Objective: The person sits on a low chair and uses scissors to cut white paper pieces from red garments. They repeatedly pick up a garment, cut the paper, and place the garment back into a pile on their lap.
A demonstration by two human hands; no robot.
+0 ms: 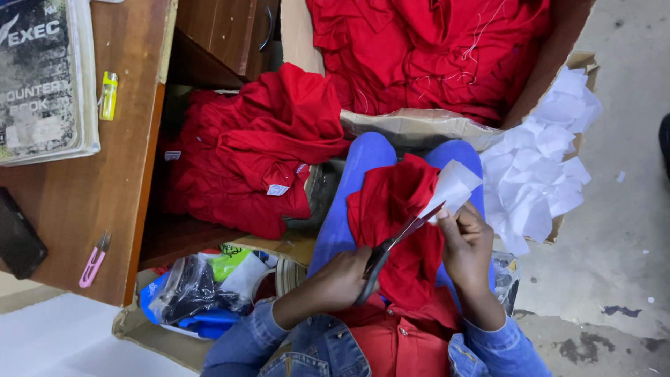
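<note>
I see my left hand [345, 276] wrapped around the handles of a pair of scissors [398, 244], fingers closed on them, low in the view above my lap. The scissors' long axis runs on a slant, handles down and to the left, tips pointing up and to the right toward the white piece [453, 185]. The blades are parted a little at the tip, right at the lower edge of that piece. My right hand [466, 244] pinches the white piece where it meets the red cloth [394, 209], which lies draped over my knees in blue trousers [363, 160].

The scissor handles are mostly buried in my left palm, so I cannot make out their shape. I cannot tell whether the white piece is sewn to the red cloth or only lies on it.

Just beyond my knees a cardboard box [419, 126] holds more red garments, cut off by the top edge. A heap of white scraps [544, 160] sits to the right, a red pile [258, 146] to the left under the wooden desk [77, 202].
</note>
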